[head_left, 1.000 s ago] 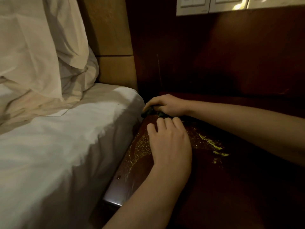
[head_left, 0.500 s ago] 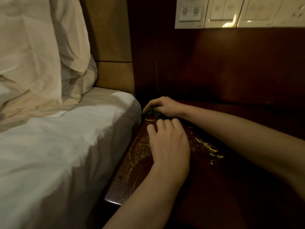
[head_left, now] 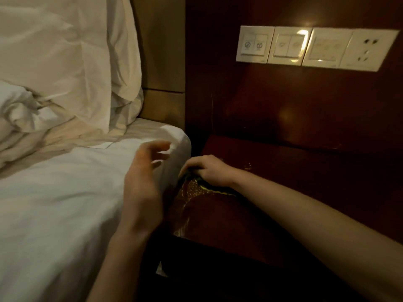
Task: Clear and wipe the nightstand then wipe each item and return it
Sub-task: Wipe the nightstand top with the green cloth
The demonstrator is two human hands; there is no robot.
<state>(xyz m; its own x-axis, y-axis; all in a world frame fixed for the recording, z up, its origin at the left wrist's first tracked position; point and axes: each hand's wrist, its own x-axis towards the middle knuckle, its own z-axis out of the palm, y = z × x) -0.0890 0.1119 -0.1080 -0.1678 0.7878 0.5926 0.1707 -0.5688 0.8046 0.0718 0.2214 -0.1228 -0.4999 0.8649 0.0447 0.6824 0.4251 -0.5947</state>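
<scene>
- Right hand [head_left: 206,170] pressed down on a dark cloth [head_left: 192,175] at the nightstand's [head_left: 283,162] corner nearest the bed [head_left: 65,203]; fingers curled over the bunched cloth, so grip clenched on it, presumably to drag dust and wet residue off the wood.
- Cloth mostly hidden under that hand; only a dark edge with a yellow-green trim showing, trailing along the nightstand's top toward its front.
- Left hand [head_left: 145,184] raised off the nightstand, over the bed's edge just beside it; fingers spread and loosely bent, grip released, holding nothing. Blurred, so finer finger detail not readable. Probably lifted clear to leave the wiping path free.
- Nightstand top: dark red-brown gloss, serving as the counter here; shiny speckled streaks near its bed-side edge, likely moisture or grit catching the light. No loose items visible on it, which suggests the clearing step is done and the wiping step is in hand; items to be wiped and returned not in view.
- Behind the nightstand, a dark wood wall panel [head_left: 261,101]; above it, a row of pale switch plates [head_left: 290,45] with a socket [head_left: 368,51] at the end farthest from the bed.
- Beside the nightstand, white sheet, rumpled duvet and a pillow [head_left: 72,62] against a tan headboard [head_left: 161,51]; dim, warm light throughout.
</scene>
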